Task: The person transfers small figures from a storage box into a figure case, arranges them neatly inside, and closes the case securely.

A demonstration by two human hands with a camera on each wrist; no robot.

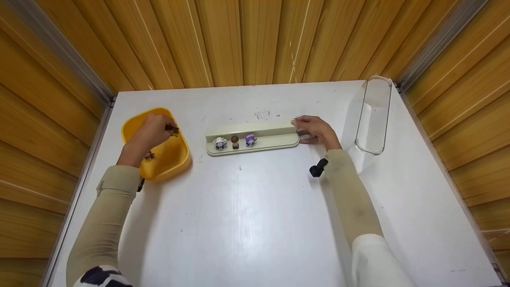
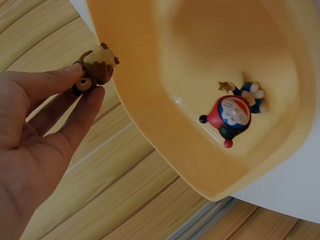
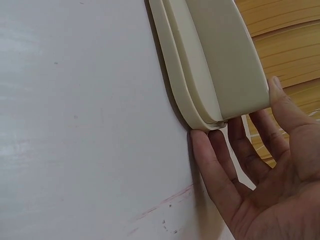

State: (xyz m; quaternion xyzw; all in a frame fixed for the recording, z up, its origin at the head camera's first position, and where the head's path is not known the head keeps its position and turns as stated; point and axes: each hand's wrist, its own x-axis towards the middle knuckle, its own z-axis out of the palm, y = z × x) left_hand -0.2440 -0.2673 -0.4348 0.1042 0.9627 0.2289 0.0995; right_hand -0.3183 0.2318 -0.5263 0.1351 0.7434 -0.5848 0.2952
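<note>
My left hand is over the yellow bin and pinches a small brown figurine between thumb and fingers. In the left wrist view, a figurine with a red and black hood lies inside the bin. A cream ledge-shaped stand sits mid-table. My right hand holds its right end, thumb at the raised back and fingers against the end. On the stand's left part stand a white and grey figurine, a brown-haired figurine and a purple-topped figurine.
A clear, long container with rounded ends stands at the right back of the white table. Wood-patterned walls enclose the table at the back and sides.
</note>
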